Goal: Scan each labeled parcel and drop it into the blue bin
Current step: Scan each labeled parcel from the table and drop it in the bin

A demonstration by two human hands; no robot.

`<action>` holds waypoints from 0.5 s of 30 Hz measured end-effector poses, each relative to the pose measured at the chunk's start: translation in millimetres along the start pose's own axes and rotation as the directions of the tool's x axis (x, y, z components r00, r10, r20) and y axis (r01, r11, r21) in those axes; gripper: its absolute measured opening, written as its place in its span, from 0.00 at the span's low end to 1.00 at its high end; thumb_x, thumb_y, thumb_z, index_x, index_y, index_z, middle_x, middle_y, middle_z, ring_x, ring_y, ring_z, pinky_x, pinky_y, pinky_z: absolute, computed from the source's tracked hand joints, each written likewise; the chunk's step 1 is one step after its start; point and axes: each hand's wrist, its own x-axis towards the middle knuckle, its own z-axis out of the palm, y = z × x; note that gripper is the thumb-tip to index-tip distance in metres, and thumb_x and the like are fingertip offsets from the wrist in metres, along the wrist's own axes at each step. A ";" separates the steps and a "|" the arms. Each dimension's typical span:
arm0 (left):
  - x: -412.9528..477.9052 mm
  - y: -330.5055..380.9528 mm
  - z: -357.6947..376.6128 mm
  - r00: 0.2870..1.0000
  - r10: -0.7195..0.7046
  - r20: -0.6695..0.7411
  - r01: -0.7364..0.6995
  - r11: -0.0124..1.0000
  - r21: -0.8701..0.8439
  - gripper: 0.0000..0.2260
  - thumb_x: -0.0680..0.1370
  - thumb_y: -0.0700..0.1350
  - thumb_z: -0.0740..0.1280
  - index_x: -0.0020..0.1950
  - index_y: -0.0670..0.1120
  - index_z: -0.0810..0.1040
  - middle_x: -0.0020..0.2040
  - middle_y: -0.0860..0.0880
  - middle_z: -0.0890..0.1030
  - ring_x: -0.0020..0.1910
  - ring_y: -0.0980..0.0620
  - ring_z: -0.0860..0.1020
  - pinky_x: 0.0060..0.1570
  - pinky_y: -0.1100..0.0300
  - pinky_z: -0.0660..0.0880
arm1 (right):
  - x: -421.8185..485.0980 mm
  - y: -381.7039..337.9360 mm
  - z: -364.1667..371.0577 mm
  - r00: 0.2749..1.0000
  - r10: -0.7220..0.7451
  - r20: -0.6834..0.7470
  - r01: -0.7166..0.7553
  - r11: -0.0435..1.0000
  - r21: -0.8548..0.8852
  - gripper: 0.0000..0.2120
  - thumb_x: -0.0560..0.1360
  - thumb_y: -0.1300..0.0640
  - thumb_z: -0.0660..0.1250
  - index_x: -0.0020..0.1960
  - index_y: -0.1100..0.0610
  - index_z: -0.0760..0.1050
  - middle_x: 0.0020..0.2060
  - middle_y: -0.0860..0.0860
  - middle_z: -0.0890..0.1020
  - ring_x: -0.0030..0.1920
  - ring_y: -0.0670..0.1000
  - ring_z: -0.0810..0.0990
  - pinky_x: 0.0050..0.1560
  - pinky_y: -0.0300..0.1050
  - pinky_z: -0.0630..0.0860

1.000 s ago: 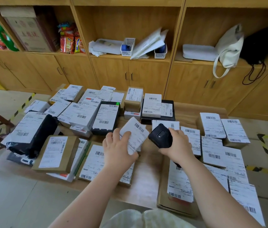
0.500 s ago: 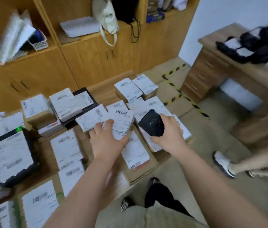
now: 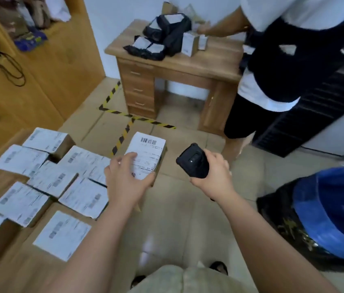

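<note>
My left hand (image 3: 125, 179) grips a small brown parcel (image 3: 148, 154) with a white barcode label facing up, held in the air past the table's right edge, over the floor. My right hand (image 3: 214, 175) holds a black handheld scanner (image 3: 193, 161), its head close to the right of the parcel. The blue bin (image 3: 336, 210), lined with a black bag, stands on the floor at the lower right, to the right of my right arm. Several more labeled parcels (image 3: 82, 194) lie on the low wooden table (image 3: 14, 269) at the left.
Another person (image 3: 289, 66) in a white shirt and black shorts stands at the upper right, reaching over a wooden desk (image 3: 179, 66) loaded with black bags and small boxes. Yellow-black tape (image 3: 137, 119) marks the tiled floor. Wooden cabinets (image 3: 40, 70) line the left.
My view has swung right, from the parcel table toward the desk and blue bin. Both hands carried the parcel and scanner right, off the table edge.
</note>
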 end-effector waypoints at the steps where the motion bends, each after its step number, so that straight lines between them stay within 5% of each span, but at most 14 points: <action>1: -0.7 17.6 16.6 0.999 0.035 0.033 -0.035 0.999 -0.012 0.32 0.66 0.56 0.77 0.68 0.56 0.72 0.64 0.49 0.69 0.65 0.46 0.63 0.62 0.52 0.67 | 2.1 20.3 -13.9 0.999 0.033 -0.025 -0.033 0.999 0.006 0.41 0.64 0.50 0.77 0.74 0.46 0.65 0.63 0.49 0.71 0.65 0.55 0.68 0.62 0.51 0.69; 8: -26.1 157.7 145.8 0.950 0.254 0.182 -0.257 0.966 -0.007 0.31 0.65 0.55 0.78 0.66 0.54 0.75 0.62 0.50 0.71 0.63 0.45 0.67 0.58 0.60 0.63 | 7.6 174.5 -130.5 0.969 0.215 -0.122 -0.213 0.977 0.031 0.43 0.67 0.49 0.75 0.78 0.48 0.60 0.66 0.50 0.69 0.67 0.55 0.67 0.66 0.53 0.68; 15: -82.5 305.1 298.3 0.833 0.430 0.349 -0.433 0.899 -0.075 0.30 0.64 0.57 0.78 0.65 0.55 0.76 0.62 0.52 0.73 0.63 0.48 0.68 0.59 0.57 0.67 | -9.2 324.4 -234.7 0.879 0.411 -0.243 -0.395 0.912 0.115 0.41 0.68 0.49 0.74 0.76 0.46 0.60 0.66 0.50 0.68 0.67 0.55 0.65 0.65 0.54 0.65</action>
